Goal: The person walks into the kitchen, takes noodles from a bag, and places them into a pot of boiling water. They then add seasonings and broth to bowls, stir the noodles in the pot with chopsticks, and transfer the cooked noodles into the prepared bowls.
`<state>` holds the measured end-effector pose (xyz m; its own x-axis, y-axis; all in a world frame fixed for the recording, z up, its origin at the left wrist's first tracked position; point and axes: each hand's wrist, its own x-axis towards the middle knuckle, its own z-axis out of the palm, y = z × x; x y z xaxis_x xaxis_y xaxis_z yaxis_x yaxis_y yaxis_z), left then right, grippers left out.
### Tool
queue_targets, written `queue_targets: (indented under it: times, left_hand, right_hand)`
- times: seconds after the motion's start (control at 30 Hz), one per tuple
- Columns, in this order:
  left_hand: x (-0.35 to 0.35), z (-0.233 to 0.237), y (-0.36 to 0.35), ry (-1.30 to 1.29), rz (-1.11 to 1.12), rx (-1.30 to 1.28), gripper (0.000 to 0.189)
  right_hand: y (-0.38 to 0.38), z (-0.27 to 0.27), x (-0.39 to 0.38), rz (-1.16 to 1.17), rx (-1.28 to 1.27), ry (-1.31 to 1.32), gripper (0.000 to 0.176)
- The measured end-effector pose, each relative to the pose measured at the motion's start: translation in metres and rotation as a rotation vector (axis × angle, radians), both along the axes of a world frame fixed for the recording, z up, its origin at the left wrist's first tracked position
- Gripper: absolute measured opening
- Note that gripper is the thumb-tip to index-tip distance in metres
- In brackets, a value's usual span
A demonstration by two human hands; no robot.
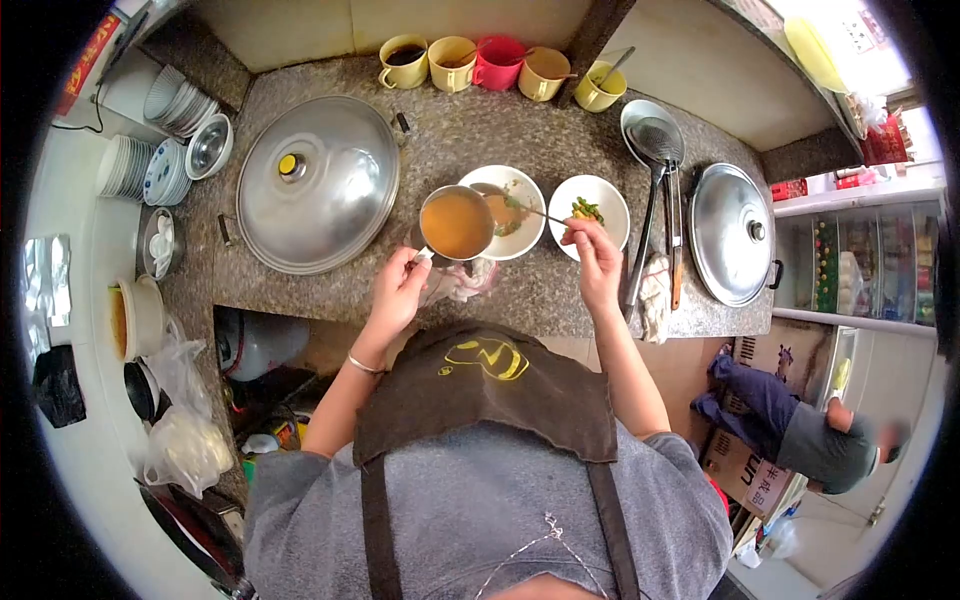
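Cup of brown liquid (457, 222): stands far and slightly right of the left grip, its round mouth facing up and overlapping the left edge of the left bowl in view; whether cup and bowl touch, I cannot tell.
Left grip (400, 285): closed around the handle, which juts toward the near left side; holding there likely spares the fingers the cup's wall and helps hold the mouth level.
Right grip (597, 262): pinched narrow on the spoon's far-right end, near the right bowl.
Spoon (504, 209): reaches leftward from the fingers, its head over the left bowl, just beside the cup; the short gap probably limits drips.
Left bowl (522, 247): on the counter (560, 120), between cup and right bowl, green bits inside.
Right bowl (588, 187): just right of its neighbour, holding chopped greens (587, 210); both bowls seem grouped for easy reach.
Large lid (320, 200): lies left of the cup, knob up.
Ladles (655, 150): lie right of the bowls, handles toward the near edge, presumably for quick grabbing.
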<state>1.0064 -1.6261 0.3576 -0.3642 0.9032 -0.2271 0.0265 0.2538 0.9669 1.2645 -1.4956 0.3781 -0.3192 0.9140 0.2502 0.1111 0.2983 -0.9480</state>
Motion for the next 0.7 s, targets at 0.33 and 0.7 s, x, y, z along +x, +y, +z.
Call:
queue_targets:
  times: [0.33, 0.7]
  left_hand:
    - [0.007, -0.004, 0.006, 0.162, -0.081, 0.026, 0.009]
    - [-0.007, -0.022, -0.004, -0.023, -0.049, 0.023, 0.010]
  right_hand:
    - [-0.005, -0.046, -0.012, -0.083, -0.766, 0.419, 0.026]
    - [-0.003, -0.036, 0.013, -0.101, -0.516, 0.546, 0.026]
